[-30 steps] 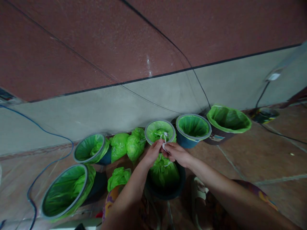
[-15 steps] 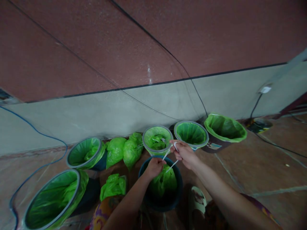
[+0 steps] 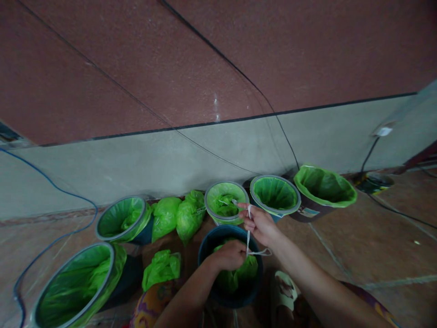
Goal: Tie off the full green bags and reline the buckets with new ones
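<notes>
A dark blue bucket [image 3: 206, 241] stands on the floor right in front of me, with a green plastic bag [image 3: 252, 269] bunched inside it. My left hand [image 3: 229, 255] is closed on the top of that bag, down inside the bucket's mouth. My right hand [image 3: 258, 223] is raised a little above the rim, fingers pinched on a white string [image 3: 249, 237] that hangs down and loops toward the bag.
Several bag-lined buckets stand along the wall: [image 3: 225, 200], [image 3: 275, 195], [image 3: 324, 187], [image 3: 121, 218], [image 3: 75, 282]. Tied green bags [image 3: 177, 214] lie between them, another bag [image 3: 160, 269] nearer me. A blue cable [image 3: 51, 182] and black cables [image 3: 287, 141] run over wall and floor.
My left hand has dropped from the string down into the bucket, pushing the bag lower. My right hand stays up, and the string now hangs slack from it.
</notes>
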`<state>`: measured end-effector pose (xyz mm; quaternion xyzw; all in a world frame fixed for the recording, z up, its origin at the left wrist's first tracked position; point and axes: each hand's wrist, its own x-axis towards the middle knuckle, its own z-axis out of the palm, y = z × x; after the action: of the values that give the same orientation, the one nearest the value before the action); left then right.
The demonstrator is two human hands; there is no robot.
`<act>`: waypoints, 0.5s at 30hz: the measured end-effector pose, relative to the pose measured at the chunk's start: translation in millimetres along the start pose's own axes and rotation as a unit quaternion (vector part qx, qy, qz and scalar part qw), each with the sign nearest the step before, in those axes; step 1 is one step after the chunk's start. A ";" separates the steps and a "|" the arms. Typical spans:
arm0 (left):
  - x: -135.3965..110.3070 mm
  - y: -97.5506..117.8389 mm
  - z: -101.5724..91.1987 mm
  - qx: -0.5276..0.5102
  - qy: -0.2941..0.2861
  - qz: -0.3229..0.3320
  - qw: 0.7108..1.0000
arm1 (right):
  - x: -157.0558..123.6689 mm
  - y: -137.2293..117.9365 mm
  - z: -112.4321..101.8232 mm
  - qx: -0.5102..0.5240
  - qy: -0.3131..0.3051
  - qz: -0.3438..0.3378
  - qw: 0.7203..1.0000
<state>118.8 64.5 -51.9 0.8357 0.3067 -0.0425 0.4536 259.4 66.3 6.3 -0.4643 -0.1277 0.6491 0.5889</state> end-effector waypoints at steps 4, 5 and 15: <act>-1.0 -1.4 -0.3 -0.029 -0.016 0.010 0.999 | 0.4 -0.7 -1.7 0.002 0.006 0.004 1.000; -1.4 -1.5 0.2 -0.038 -0.019 0.011 0.999 | 0.7 -0.8 -2.1 0.002 0.009 0.005 1.000; 4.8 -10.5 -1.8 -0.132 0.108 -0.077 0.982 | 20.5 18.0 -28.2 -0.347 0.070 -0.068 0.933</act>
<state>116.6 72.4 -60.2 0.7420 0.4201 0.0547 0.5196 271.5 68.7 -30.9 -0.6742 -0.3347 0.4883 0.4416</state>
